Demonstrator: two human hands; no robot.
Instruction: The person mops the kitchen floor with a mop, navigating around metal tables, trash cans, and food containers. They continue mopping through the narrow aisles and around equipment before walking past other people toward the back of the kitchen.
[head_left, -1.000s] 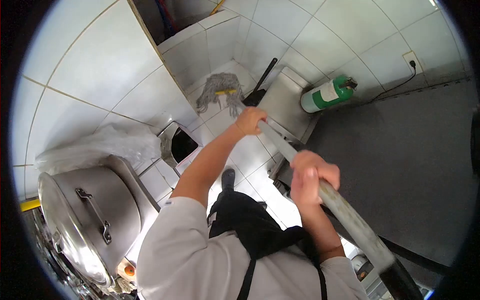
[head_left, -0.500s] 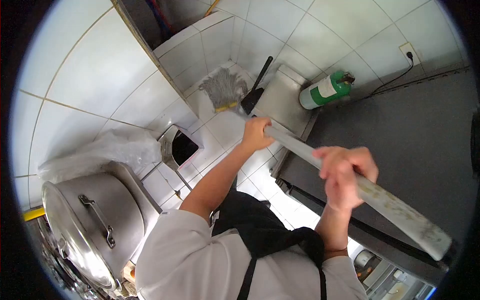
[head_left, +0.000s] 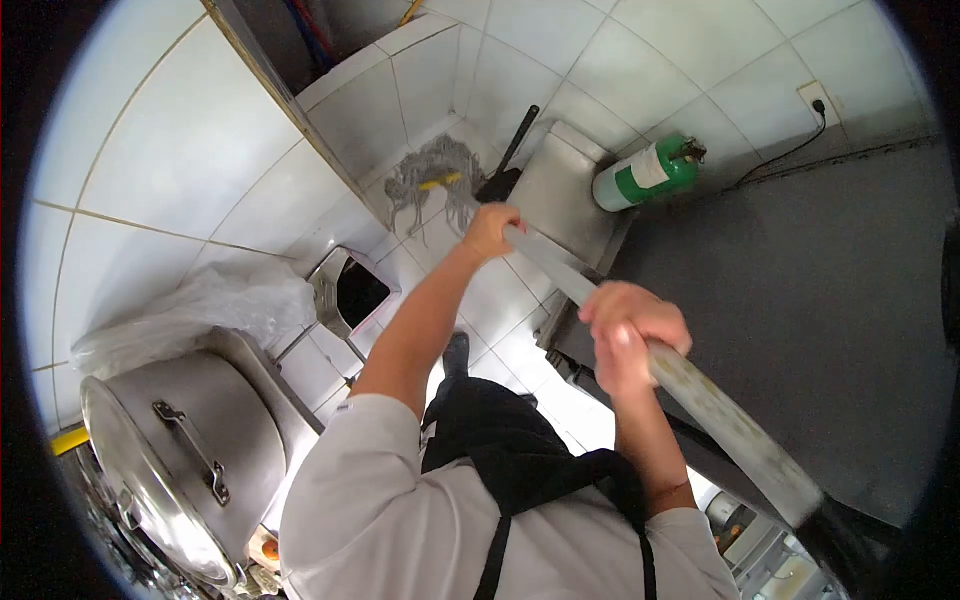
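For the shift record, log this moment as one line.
left hand: gripping mop handle, nearer mop head | right hand: gripping farther up | mop head: strands spread on tiled floor

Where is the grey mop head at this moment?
In the head view, the mop head is on the tiled floor, upper centre-left, just beyond the left hand and left of the black-handled tool.

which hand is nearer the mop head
Left. The left hand grips the handle lower down, toward the mop head; the right hand grips it higher up, farther away.
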